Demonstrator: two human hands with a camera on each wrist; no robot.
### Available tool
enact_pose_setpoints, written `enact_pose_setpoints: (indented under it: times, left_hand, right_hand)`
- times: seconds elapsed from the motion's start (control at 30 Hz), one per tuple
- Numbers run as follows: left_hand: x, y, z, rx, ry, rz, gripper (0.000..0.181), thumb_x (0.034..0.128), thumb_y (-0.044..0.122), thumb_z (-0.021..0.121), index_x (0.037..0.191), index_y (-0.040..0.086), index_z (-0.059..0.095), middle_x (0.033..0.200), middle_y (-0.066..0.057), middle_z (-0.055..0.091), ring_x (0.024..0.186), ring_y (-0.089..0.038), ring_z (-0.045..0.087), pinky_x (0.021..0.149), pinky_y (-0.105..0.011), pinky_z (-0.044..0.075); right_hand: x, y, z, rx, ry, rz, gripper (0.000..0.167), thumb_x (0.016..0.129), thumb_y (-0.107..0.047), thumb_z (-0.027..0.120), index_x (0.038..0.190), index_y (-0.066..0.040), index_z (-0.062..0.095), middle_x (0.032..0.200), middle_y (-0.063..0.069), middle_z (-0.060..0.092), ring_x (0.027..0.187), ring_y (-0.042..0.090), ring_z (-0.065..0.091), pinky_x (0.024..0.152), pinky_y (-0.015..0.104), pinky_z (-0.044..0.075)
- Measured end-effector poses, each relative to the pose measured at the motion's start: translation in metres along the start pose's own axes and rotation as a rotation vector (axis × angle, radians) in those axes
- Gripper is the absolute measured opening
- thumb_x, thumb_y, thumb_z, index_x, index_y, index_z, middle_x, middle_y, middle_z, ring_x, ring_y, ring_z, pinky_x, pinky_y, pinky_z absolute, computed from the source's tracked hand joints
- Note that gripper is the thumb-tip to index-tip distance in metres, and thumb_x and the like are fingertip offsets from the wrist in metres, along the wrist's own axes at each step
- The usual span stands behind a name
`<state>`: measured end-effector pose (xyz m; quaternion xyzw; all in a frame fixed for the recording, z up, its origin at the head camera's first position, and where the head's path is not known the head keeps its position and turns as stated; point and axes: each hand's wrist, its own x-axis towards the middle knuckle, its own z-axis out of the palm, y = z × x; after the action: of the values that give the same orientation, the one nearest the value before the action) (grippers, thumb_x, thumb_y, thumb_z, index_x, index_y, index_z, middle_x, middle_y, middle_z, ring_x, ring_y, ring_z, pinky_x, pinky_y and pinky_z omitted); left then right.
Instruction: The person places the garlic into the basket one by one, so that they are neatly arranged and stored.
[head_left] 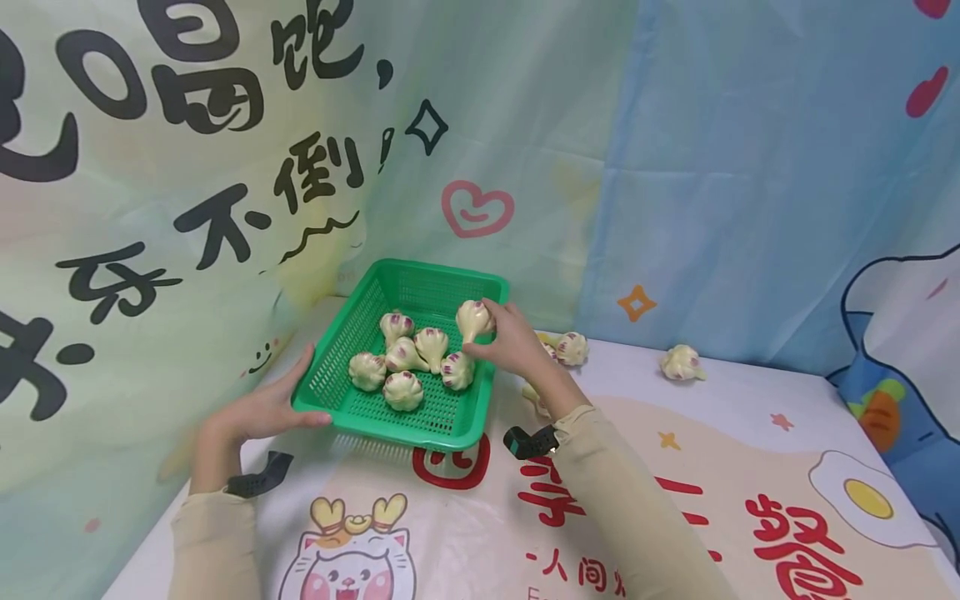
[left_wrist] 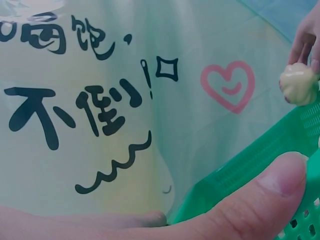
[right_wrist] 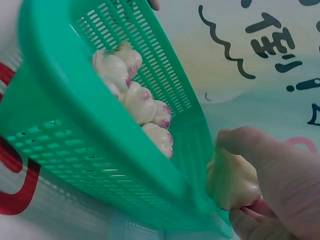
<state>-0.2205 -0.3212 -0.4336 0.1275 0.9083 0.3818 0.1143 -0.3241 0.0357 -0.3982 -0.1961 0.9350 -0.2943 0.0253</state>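
A green basket holds several garlic bulbs. The right hand pinches one garlic bulb over the basket's right side; in the right wrist view that bulb sits between thumb and fingers of the hand. At the basket's left side, the left hand holds the rim, thumb at the front edge and fingers along the outside. The left wrist view shows its thumb over the green rim.
Beyond the right forearm lie more garlic bulbs, partly hidden by the right hand and arm. Another bulb rests farther right near the table's back edge. A printed curtain hangs behind and to the left.
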Motion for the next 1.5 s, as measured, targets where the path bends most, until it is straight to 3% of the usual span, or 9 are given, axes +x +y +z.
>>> enact_pose_setpoints:
  times: [0.13, 0.3, 0.53, 0.8, 1.17, 1.33, 1.5]
  left_hand:
    - [0.001, -0.001, -0.001, -0.011, 0.0, 0.002, 0.117, 0.0811, 0.035, 0.073, 0.15, 0.011, -0.018, 0.157, -0.025, -0.011, 0.142, -0.048, 0.006, 0.109, -0.063, 0.017]
    - [0.002, -0.002, -0.002, -0.022, -0.005, 0.015, 0.116, 0.0813, 0.033, 0.073, 0.15, 0.011, -0.018, 0.157, -0.025, -0.012, 0.142, -0.047, 0.005, 0.109, -0.063, 0.017]
    - [-0.001, -0.001, -0.004, 0.001, 0.003, -0.007, 0.116, 0.081, 0.035, 0.073, 0.151, 0.012, -0.017, 0.157, -0.025, -0.01, 0.142, -0.048, 0.009, 0.108, -0.063, 0.019]
    - [0.0, 0.003, -0.005, 0.009, -0.001, 0.003, 0.116, 0.081, 0.035, 0.073, 0.151, 0.009, -0.016, 0.156, -0.026, -0.011, 0.142, -0.048, 0.007, 0.109, -0.062, 0.017]
    - [-0.001, 0.002, -0.002, 0.017, -0.005, -0.007, 0.117, 0.0803, 0.037, 0.074, 0.151, 0.009, -0.015, 0.156, -0.027, -0.009, 0.141, -0.049, 0.009, 0.109, -0.063, 0.019]
    - [-0.001, 0.0, 0.0, 0.02, -0.007, -0.013, 0.116, 0.0809, 0.038, 0.073, 0.151, 0.01, -0.016, 0.156, -0.027, -0.008, 0.141, -0.048, 0.012, 0.109, -0.061, 0.02]
    - [0.0, -0.001, -0.001, 0.032, 0.003, -0.012, 0.117, 0.0806, 0.039, 0.073, 0.151, 0.01, -0.015, 0.157, -0.026, -0.007, 0.141, -0.048, 0.014, 0.109, -0.061, 0.022]
  right_hand:
    - [0.008, 0.001, 0.001, 0.025, -0.017, 0.021, 0.088, 0.084, -0.043, 0.068, 0.151, -0.006, 0.024, 0.144, 0.023, 0.036, 0.124, 0.034, 0.045, 0.097, 0.048, 0.043]
    - [0.017, 0.005, 0.003, 0.041, -0.043, 0.052, 0.088, 0.085, -0.043, 0.067, 0.151, -0.005, 0.022, 0.143, 0.022, 0.037, 0.125, 0.033, 0.044, 0.098, 0.047, 0.042]
    - [0.028, 0.001, 0.006, -0.003, -0.062, 0.052, 0.088, 0.085, -0.042, 0.066, 0.151, -0.004, 0.021, 0.146, 0.022, 0.037, 0.132, 0.035, 0.039, 0.102, 0.046, 0.04]
    - [0.035, -0.002, 0.015, -0.024, -0.009, 0.117, 0.088, 0.085, -0.041, 0.067, 0.152, -0.007, 0.02, 0.151, 0.022, 0.028, 0.138, 0.036, 0.031, 0.106, 0.048, 0.036]
    - [0.046, -0.003, 0.037, -0.02, 0.113, 0.113, 0.09, 0.084, -0.042, 0.069, 0.151, -0.006, 0.02, 0.147, 0.017, 0.031, 0.131, 0.031, 0.041, 0.102, 0.044, 0.042]
    - [0.049, -0.004, 0.046, -0.026, 0.109, 0.11, 0.089, 0.084, -0.039, 0.07, 0.151, -0.006, 0.022, 0.148, 0.015, 0.03, 0.129, 0.031, 0.043, 0.1, 0.043, 0.044]
    - [0.054, -0.007, 0.052, -0.114, 0.093, 0.124, 0.09, 0.084, -0.04, 0.07, 0.151, -0.005, 0.021, 0.147, 0.017, 0.033, 0.126, 0.03, 0.047, 0.099, 0.041, 0.045]
